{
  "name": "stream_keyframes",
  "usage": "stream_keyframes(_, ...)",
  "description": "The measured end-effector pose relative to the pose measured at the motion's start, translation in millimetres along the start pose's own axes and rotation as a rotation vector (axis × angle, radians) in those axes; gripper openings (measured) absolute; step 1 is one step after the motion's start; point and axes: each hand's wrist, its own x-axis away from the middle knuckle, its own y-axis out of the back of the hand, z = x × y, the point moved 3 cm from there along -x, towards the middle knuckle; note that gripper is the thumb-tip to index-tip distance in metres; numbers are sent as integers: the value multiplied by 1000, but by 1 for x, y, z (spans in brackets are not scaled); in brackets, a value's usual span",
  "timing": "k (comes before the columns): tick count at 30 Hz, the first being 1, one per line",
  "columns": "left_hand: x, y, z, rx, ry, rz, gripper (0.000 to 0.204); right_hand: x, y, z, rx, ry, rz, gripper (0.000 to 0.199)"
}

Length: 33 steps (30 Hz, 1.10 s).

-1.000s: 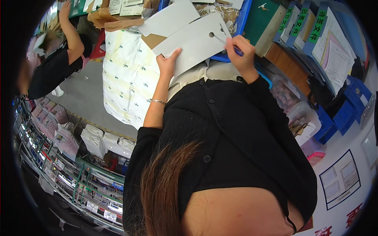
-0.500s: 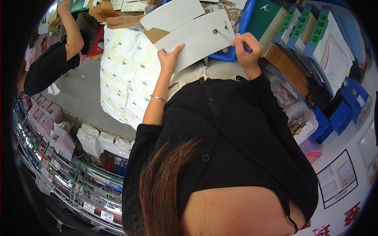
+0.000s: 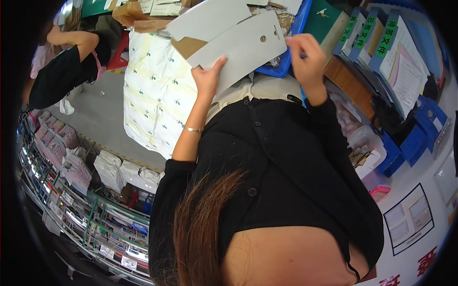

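Note:
A flat white cardboard packaging piece [image 3: 245, 45] with a round hole and a small slot at its far right end is in my left hand [image 3: 206, 78]. My left thumb lies on top; the other fingers are hidden beneath. A second white card [image 3: 207, 19] lies partly under it, with a brown cardboard edge [image 3: 188, 50] showing. My right hand [image 3: 309, 59] is curled just right of the holed end, apart from the card. A dark blue bit of a slim tool [image 3: 303, 55] shows in its fingers; the rest is hidden or blurred.
A blue tray [image 3: 286, 66] with cut scraps sits under the card's right end. Blue file holders [image 3: 377, 38] and clear plastic bins [image 3: 367, 143] stand at the right. A white patterned sheet [image 3: 155, 86] hangs at the left. Farther left another person's arm [image 3: 81, 40] is bent.
My right hand has drawn back to the right, taking the slim tool's metal tip away from the round hole. My left hand has barely moved. The other person's arm has lowered.

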Motion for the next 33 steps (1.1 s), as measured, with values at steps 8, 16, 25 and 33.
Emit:
stream_keyframes(8, 30, 0, -53, 90, -216, -27, 25, -5, -29, -15, 83, -39, 42, 9)
stream_keyframes(16, 38, 56, -97, -225, -364, -417, 12, -16, 3, 22, -86, -58, 130, 8)
stream_keyframes(25, -131, 186, -187, 250, -428, -841, 25, 25, -23, -55, 459, -288, 673, 23)
stream_keyframes(33, -383, 163, -160, 242, -325, -670, 43, 27, 26, -33, 435, -549, 585, 27)
